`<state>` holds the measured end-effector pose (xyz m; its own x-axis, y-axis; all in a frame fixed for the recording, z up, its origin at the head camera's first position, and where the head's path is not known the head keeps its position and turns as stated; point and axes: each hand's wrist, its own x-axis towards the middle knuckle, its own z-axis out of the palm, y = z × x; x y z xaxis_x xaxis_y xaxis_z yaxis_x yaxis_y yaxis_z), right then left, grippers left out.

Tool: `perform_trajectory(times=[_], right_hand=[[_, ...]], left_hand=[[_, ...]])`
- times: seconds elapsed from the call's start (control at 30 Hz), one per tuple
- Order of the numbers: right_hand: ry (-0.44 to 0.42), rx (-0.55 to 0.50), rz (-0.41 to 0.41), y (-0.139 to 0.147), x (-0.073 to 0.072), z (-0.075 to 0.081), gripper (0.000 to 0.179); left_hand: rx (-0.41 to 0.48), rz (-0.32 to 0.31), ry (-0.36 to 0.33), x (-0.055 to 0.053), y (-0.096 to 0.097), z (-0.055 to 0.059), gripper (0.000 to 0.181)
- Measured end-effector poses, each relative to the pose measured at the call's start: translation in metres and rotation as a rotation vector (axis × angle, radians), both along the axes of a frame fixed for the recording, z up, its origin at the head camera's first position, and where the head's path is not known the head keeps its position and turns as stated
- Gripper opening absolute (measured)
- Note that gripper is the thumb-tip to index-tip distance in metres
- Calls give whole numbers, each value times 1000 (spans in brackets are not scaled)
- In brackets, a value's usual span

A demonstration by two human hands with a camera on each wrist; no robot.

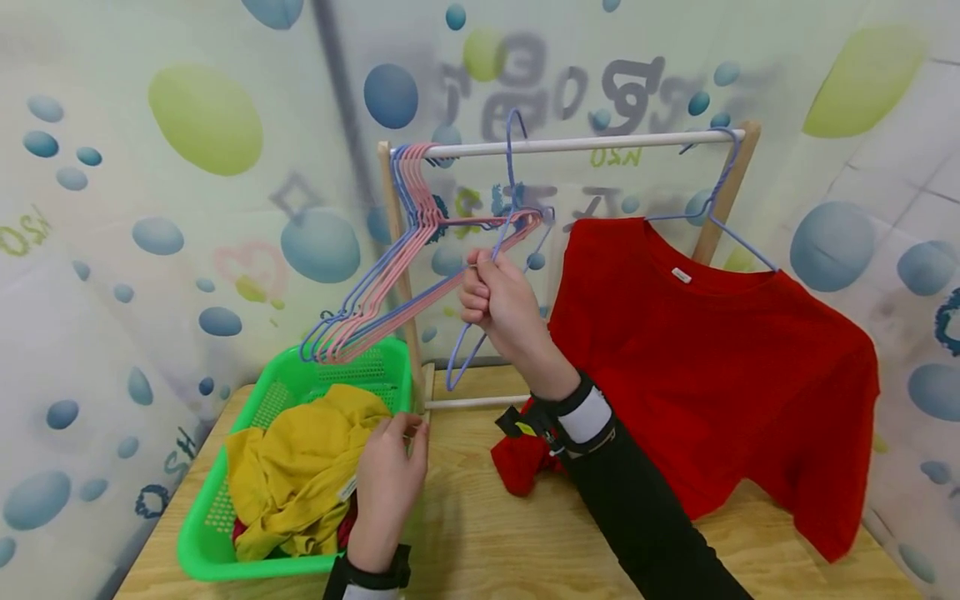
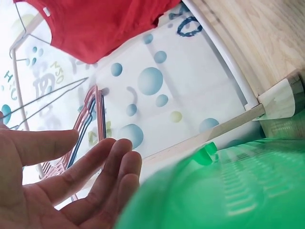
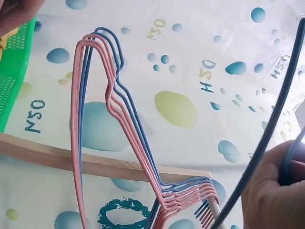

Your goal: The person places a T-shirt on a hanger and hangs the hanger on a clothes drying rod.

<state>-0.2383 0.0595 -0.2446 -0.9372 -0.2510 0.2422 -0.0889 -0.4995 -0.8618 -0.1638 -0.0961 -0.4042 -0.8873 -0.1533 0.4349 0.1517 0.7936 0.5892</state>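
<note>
My right hand (image 1: 504, 304) grips a blue wire hanger (image 1: 510, 171) in front of the rack, its hook standing upright near the rail in the head view. In the right wrist view part of that hanger (image 3: 274, 129) crosses beside the curled fingers. Over the right edge of the basket, my left hand (image 1: 392, 475) holds nothing; the left wrist view shows its fingers (image 2: 112, 162) loosely bent and apart from the thumb. Below and beside it a yellow garment (image 1: 307, 467) lies crumpled in the green basket (image 1: 206, 575), with some dark red cloth under it.
Several pink and blue hangers (image 1: 375, 275) hang at the left end of the rack's white rail (image 1: 585, 145). A red T-shirt (image 1: 697, 358) hangs on a blue hanger (image 1: 723, 179) at the right end. The rack stands on a wooden table (image 1: 480, 533) before a patterned wall covering.
</note>
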Motion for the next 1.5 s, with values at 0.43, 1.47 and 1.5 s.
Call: perform_trajectory(times=[0.43,1.47,1.5], right_hand=[[-33,16,83,37,43,-28,15],[-37,768,148,122,74,-135,39],[-27,789,142,124,74,-137,39]], left_hand=[[1,5,-13,1,1,-1,12],[19,20,-12,12,-9,17,15],[20,19,-11,15,-10,18,15]])
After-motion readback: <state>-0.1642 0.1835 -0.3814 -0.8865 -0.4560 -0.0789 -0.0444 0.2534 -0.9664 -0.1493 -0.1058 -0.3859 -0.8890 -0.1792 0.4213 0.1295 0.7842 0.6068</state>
